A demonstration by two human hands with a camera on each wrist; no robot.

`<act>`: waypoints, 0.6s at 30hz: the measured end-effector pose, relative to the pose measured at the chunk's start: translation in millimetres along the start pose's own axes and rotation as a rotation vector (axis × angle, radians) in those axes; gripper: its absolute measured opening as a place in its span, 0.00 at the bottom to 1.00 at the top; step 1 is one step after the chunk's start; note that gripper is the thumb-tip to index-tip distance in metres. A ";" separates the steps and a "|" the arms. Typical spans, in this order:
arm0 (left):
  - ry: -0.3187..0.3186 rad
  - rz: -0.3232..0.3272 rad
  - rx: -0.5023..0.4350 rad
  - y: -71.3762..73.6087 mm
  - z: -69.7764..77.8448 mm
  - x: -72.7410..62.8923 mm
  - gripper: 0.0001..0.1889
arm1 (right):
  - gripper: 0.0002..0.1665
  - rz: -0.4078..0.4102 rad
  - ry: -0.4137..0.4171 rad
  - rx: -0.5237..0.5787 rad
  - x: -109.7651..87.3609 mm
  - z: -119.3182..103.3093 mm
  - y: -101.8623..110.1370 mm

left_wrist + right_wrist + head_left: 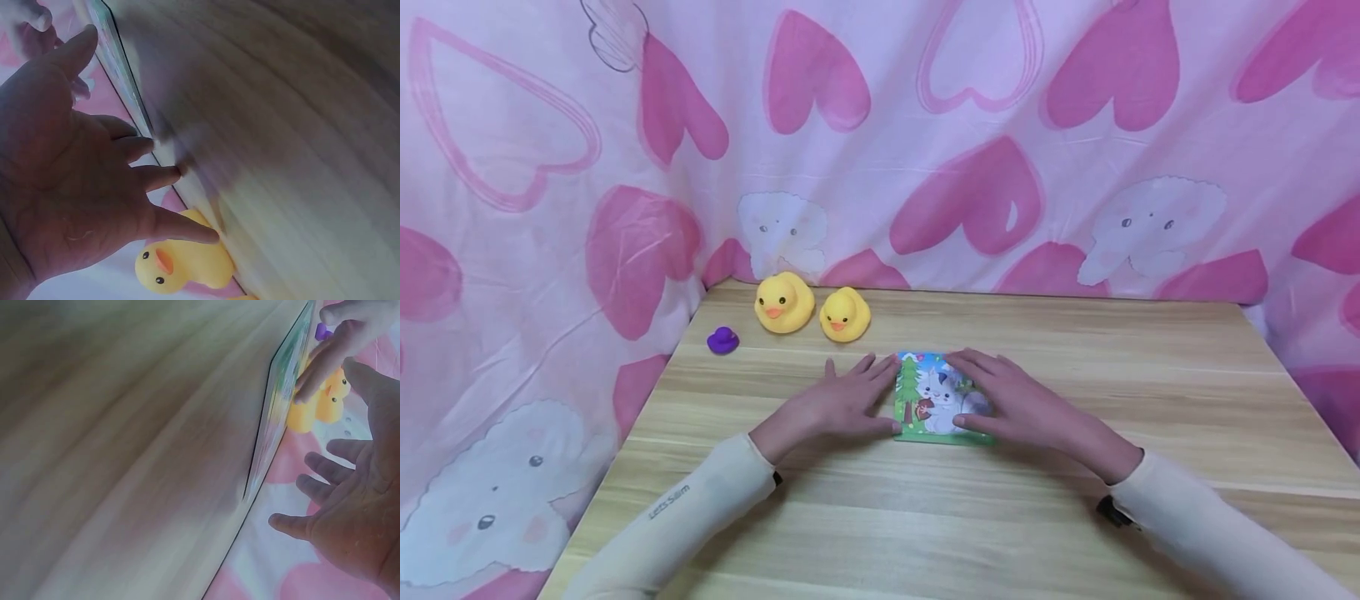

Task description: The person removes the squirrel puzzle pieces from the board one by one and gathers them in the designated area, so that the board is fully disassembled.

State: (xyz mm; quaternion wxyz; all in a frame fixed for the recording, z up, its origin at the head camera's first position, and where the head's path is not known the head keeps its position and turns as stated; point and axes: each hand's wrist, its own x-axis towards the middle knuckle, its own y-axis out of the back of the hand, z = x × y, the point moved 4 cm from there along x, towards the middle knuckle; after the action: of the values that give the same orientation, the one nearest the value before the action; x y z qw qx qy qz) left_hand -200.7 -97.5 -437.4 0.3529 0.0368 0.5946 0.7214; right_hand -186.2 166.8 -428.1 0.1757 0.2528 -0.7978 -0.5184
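Observation:
A thin, square picture board (938, 400) with a grey squirrel, an acorn and a fir tree printed on it lies flat on the wooden table (910, 525). My left hand (848, 402) is spread along its left side, fingertips and thumb right at the edge. Over the right part of the board reaches my right hand (1018, 406), its fingers extended and hiding some of the picture. Seen from the right wrist, the board (284, 381) shows as a thin slab with the straight fingers of my right hand (356, 487) above it.
Two yellow rubber ducks, one larger (785, 302) and one smaller (846, 315), stand at the back left of the table. A small purple duck (723, 340) sits left of them. Behind the table hangs a pink curtain (880, 158) with hearts.

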 end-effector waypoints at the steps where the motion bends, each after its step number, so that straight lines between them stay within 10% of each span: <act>1: 0.003 -0.008 0.005 -0.5 0.2 0.6 0.54 | 0.56 -0.001 0.002 0.000 1.3 -1.3 -0.2; 18: 0.028 -0.057 0.056 -9.8 0.2 2.5 0.54 | 0.41 -0.045 -0.108 0.150 48.2 -26.9 -16.4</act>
State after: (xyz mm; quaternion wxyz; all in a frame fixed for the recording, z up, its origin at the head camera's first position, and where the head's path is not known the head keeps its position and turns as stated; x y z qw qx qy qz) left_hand -197.9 -95.5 -447.0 0.3638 0.0199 0.6204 0.6945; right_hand -207.1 113.2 -431.4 0.1013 0.2548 -0.8367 -0.4741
